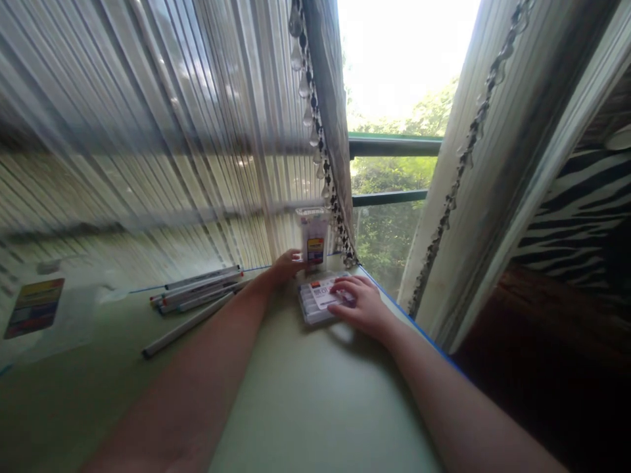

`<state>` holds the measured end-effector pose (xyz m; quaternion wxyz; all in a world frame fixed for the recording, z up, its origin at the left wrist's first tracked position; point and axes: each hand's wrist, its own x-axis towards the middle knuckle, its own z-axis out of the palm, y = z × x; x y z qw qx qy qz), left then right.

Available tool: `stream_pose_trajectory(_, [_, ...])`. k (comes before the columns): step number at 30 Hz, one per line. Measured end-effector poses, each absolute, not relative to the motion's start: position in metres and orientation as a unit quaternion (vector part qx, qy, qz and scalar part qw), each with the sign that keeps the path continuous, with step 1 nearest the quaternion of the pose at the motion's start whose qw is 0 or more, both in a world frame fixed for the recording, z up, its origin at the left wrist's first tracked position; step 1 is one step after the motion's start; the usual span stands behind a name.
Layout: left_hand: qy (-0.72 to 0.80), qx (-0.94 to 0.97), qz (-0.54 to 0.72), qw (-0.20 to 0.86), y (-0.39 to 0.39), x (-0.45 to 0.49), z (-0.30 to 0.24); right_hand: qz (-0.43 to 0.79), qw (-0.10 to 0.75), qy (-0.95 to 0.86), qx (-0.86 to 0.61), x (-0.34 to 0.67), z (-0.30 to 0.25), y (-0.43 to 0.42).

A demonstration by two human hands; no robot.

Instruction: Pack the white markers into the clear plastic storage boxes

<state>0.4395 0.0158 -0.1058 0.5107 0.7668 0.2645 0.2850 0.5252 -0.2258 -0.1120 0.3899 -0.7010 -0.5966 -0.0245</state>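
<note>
One flat case (309, 307) is lying far across the worktop (305, 407) under the spread right hand (363, 306), and just beyond it a tall clear box (315, 240) is standing, long axis upright, the left hand (286, 266) curling at its left, grip unclear.

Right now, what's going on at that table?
A person is handling things at a pale green table. The left hand is at the lower part of an upright clear plastic container; the right hand lies on a flat clear plastic case. Slim grey-and-white pens lie to the left, with a labelled clear plastic package beyond.
</note>
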Motion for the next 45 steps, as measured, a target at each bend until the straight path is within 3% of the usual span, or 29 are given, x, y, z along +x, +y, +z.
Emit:
stream_pose_trajectory(18, [0.274, 0.819, 0.279, 0.420, 0.015, 0.456, -0.113, -0.019, 0.392, -0.586, -0.709, 0.523, -0.111, -0.226])
stream_pose_trajectory(37, [0.214, 0.735, 0.260, 0.589, 0.012, 0.456, -0.111, 0.013, 0.398, -0.592, -0.700, 0.526, -0.111, -0.227])
stream_pose_trajectory(45, [0.277, 0.723, 0.273, 0.571, 0.014, 0.439, -0.099, 0.002, 0.387, -0.590, -0.709, 0.522, -0.108, -0.228])
